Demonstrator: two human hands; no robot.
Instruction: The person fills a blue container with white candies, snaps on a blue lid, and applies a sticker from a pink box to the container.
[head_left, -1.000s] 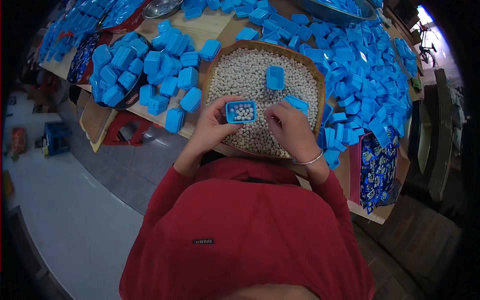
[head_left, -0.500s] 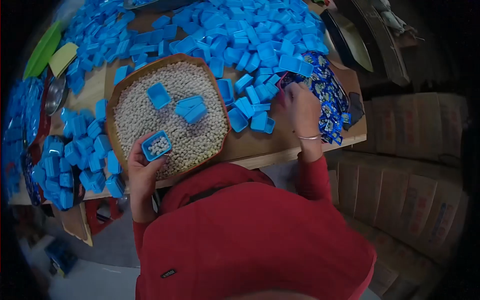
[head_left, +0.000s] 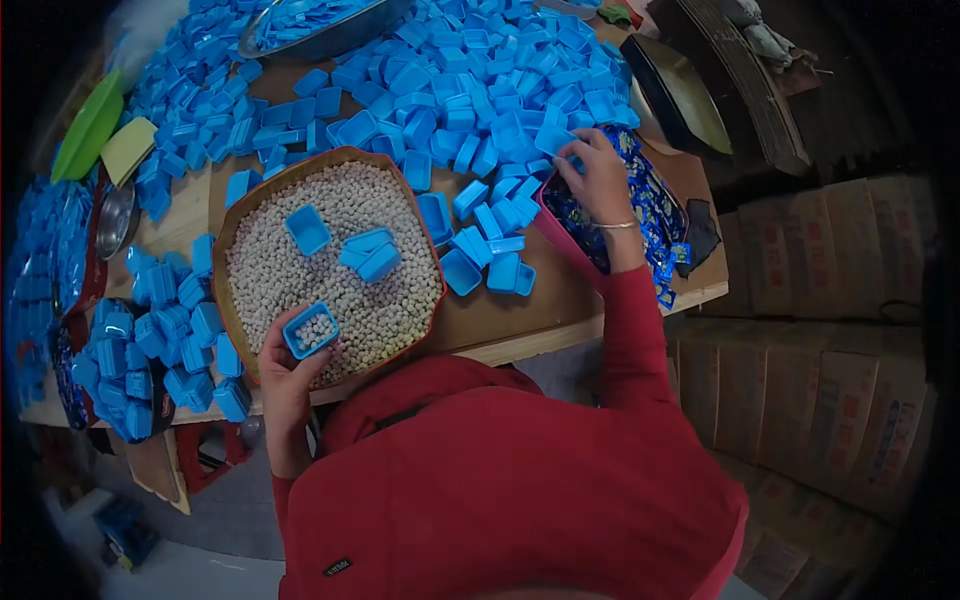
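Note:
My left hand (head_left: 284, 372) is closed round a small blue plastic tub (head_left: 312, 330) with white pellets in it, tilted over the near left part of a large tray (head_left: 436, 310). White round pellets (head_left: 300, 250) fill that tray, and several blue tubs (head_left: 307, 230) lie on top of them. At the right, my right hand (head_left: 600, 180) has its fingertips curled at the edge of another blue tub (head_left: 552, 139); the fingers partly cover the contact. Beneath this hand is a pink-rimmed basket (head_left: 565, 238) holding shiny dark blue packets (head_left: 650, 205).
A big heap of blue tubs (head_left: 440, 80) covers the back of the table. More closed-looking blue boxes (head_left: 150, 335) are piled at the left, near a metal bowl (head_left: 117, 205) and a green basin (head_left: 90, 128). Cardboard cartons (head_left: 830, 380) are stacked to the right.
My right hand has moved from the basket of packets up and back to the edge of a blue tub. My left hand still holds its tub of pellets. The whole view has shifted slightly.

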